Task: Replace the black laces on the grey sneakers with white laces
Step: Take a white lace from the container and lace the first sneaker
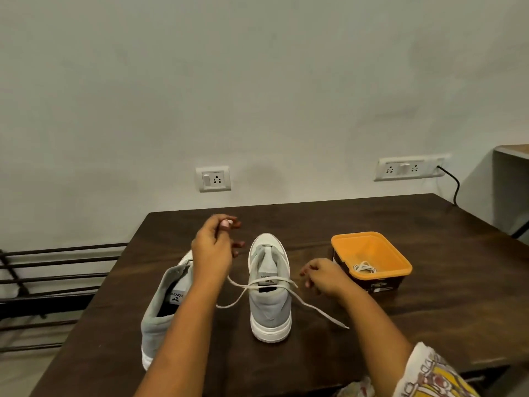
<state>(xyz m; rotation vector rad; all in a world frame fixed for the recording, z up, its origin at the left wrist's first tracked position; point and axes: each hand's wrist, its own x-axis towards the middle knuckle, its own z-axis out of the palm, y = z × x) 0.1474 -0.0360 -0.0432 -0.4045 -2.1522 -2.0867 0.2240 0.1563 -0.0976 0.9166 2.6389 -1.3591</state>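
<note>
Two grey sneakers with white soles stand on the dark wooden table [372,310], heels toward me. A white lace [315,309] crosses the tongue of the right sneaker [270,308], and its loose ends trail left and right over the table. The left sneaker [160,316] shows no lace and is partly hidden by my left forearm. My left hand [210,247] is raised above that sneaker, with something small and white pinched in its fingertips; one lace strand runs up behind its wrist. My right hand [322,277] hovers just right of the right sneaker, fingers loosely curled, with nothing visibly held.
An orange tub [372,237] with another coiled white lace [363,267] inside stands at the right of the table. Wall sockets and a black cable are behind the table. A dark metal rack [57,282] sits to the left.
</note>
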